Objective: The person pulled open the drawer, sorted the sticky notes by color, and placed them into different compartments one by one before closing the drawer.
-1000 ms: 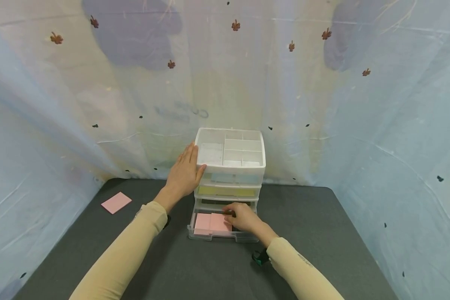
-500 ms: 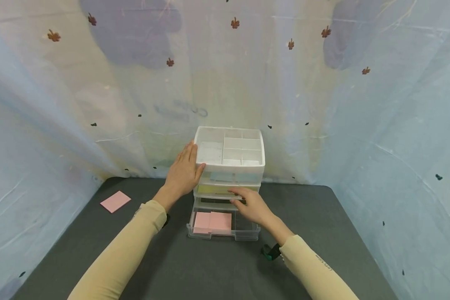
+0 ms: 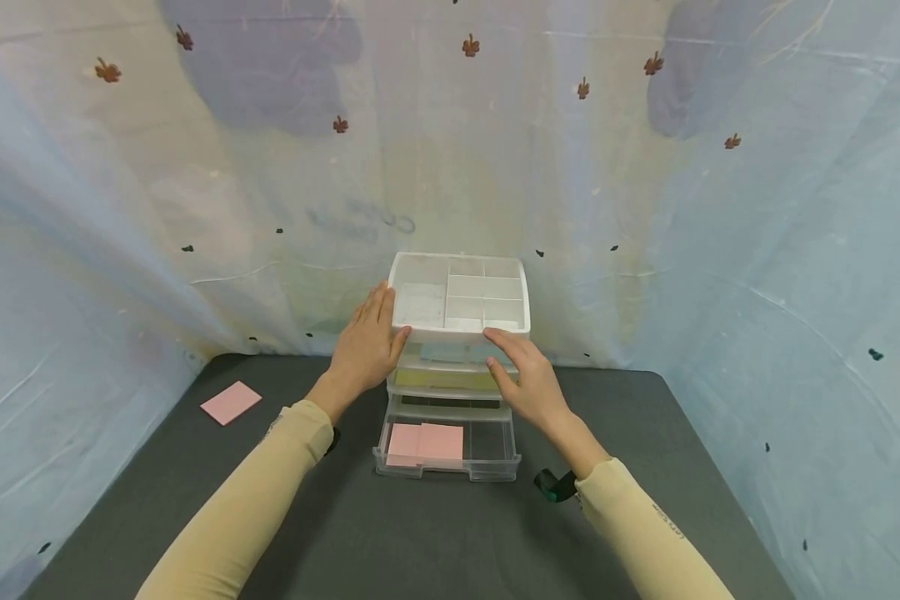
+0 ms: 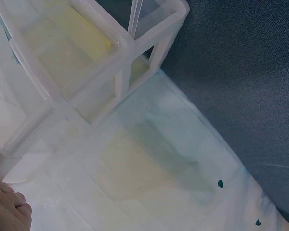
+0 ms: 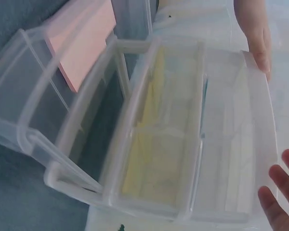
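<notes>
A small plastic drawer unit (image 3: 459, 337) with a white divided top tray (image 3: 420, 308) stands on the dark table. Against the tray's left side rests my left hand (image 3: 363, 352), its fingers straight and the thumb near the front corner. My right hand (image 3: 531, 382) is by the unit's front right, fingers extended near the tray's front edge; contact is unclear. The clear bottom drawer (image 3: 491, 440) is pulled out, with pink paper pads (image 3: 441, 442) in its left part. Yellow paper (image 4: 86, 31) shows through a closed drawer, and something blue (image 3: 453, 353) through the one above.
Another pink pad (image 3: 231, 403) lies on the table (image 3: 450, 542) at the left. A patterned curtain (image 3: 465, 167) hangs behind and along both sides, close to the unit's back.
My right hand has risen from the pulled-out bottom drawer, past the yellow drawer, to near the top tray's front edge. The left hand keeps its place.
</notes>
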Available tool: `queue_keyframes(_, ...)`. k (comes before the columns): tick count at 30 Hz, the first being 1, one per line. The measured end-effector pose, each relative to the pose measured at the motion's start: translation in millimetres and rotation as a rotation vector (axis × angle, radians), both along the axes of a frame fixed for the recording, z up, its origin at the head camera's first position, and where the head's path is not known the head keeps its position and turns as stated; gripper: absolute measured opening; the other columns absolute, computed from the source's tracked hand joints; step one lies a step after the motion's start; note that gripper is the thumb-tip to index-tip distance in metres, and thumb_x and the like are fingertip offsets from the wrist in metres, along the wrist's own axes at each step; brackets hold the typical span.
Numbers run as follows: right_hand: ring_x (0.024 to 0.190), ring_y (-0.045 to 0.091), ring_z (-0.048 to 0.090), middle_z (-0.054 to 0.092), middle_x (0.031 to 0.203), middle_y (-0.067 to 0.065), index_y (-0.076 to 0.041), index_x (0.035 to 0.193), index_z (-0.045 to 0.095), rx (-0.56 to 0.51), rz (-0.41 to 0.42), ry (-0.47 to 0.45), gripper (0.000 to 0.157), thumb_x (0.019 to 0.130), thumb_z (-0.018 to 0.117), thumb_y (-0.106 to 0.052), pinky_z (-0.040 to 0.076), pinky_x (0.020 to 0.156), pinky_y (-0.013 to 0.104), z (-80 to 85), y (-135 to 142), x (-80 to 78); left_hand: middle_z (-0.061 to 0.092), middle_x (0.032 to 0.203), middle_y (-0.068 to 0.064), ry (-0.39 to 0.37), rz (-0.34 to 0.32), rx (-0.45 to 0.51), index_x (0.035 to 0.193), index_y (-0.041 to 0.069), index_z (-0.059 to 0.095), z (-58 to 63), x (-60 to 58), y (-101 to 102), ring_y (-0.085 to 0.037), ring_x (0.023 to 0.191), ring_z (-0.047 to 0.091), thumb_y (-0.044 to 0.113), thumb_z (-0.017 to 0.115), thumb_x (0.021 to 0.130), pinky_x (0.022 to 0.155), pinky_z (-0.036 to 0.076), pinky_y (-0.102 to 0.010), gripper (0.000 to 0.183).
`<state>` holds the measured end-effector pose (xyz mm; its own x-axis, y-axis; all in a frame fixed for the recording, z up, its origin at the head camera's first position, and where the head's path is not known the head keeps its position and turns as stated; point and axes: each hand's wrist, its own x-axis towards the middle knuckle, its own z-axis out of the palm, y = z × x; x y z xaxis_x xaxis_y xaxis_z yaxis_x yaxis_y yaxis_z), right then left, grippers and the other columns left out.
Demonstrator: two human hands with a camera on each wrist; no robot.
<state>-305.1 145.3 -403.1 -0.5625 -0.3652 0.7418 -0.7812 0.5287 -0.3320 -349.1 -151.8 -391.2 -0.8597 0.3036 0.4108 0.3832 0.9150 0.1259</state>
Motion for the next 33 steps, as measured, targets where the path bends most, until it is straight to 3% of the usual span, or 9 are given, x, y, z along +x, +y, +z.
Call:
queue_keyframes(5,0.131,0.038,0.056,0.060,0.144,0.017,0.002,0.139,0.063,0.004,-0.043,0.114,0.043,0.098,0.069,-0.008,0.047,0.107,0.056,3.9,2,-8.8,0.003,0.173,-0.022,0.005,-0.003,0.006,0.165,-0.005,0.006,0.2,0.9,-1,-0.036,0.160,0.010,0.045,0.036,0.113,0.128,0.017,-0.053,0.078)
queue_keyframes(9,0.133,0.041,0.054,0.058,0.147,0.019,0.003,0.138,0.064,0.014,-0.131,0.156,0.043,0.098,0.069,-0.013,0.043,0.109,0.062,6.0,2,-17.2,0.003,0.173,-0.022,0.008,-0.002,0.008,0.165,-0.005,0.006,-0.1,0.8,-2,-0.037,0.160,0.011,0.046,0.035,0.113,0.128,0.016,-0.052,0.078)
queue_keyframes(12,0.141,0.041,0.047,0.052,0.154,0.018,0.001,0.143,0.059,0.035,-0.222,0.118,0.049,0.101,0.066,-0.021,0.035,0.114,0.066,7.8,4,-22.5,0.003,0.173,-0.022,0.012,-0.001,0.004,0.165,-0.004,0.006,-0.2,0.5,-2,-0.036,0.160,0.010,0.046,0.035,0.113,0.129,0.016,-0.052,0.078)
queue_keyframes(16,0.153,0.039,0.030,0.036,0.166,0.015,-0.002,0.157,0.042,0.102,-0.303,-0.025,0.062,0.105,0.058,-0.032,0.020,0.122,0.067,10.5,6,-28.7,0.004,0.173,-0.023,0.017,-0.007,0.006,0.165,-0.005,0.006,0.3,0.6,-3,-0.036,0.160,0.009,0.046,0.036,0.113,0.128,0.016,-0.052,0.078)
queue_keyframes(23,0.159,0.037,0.012,0.013,0.174,0.012,-0.004,0.167,0.015,0.234,-0.382,-0.230,0.080,0.109,0.047,-0.048,0.009,0.126,0.065,15.6,11,-43.5,0.004,0.173,-0.023,0.011,0.000,-0.007,0.165,-0.004,0.006,-1.5,-0.2,-3,-0.036,0.160,0.008,0.046,0.034,0.113,0.129,0.015,-0.050,0.077)
queue_keyframes(27,0.160,0.038,0.008,0.008,0.174,0.015,-0.003,0.167,0.009,0.292,-0.402,-0.268,0.085,0.109,0.040,-0.057,0.006,0.126,0.065,20.7,14,-50.7,0.004,0.173,-0.023,0.008,-0.002,-0.003,0.165,-0.004,0.006,-1.4,-0.3,-2,-0.036,0.160,0.008,0.046,0.034,0.113,0.129,0.014,-0.050,0.077)
queue_keyframes(33,0.161,0.034,0.004,0.007,0.175,0.014,-0.003,0.167,0.006,0.409,-0.464,-0.235,0.089,0.108,0.029,-0.066,0.007,0.127,0.063,23.0,17,-56.3,0.004,0.173,-0.023,0.001,-0.003,-0.004,0.165,-0.004,0.005,-1.0,-0.1,-2,-0.036,0.160,0.007,0.047,0.033,0.113,0.129,0.015,-0.051,0.078)
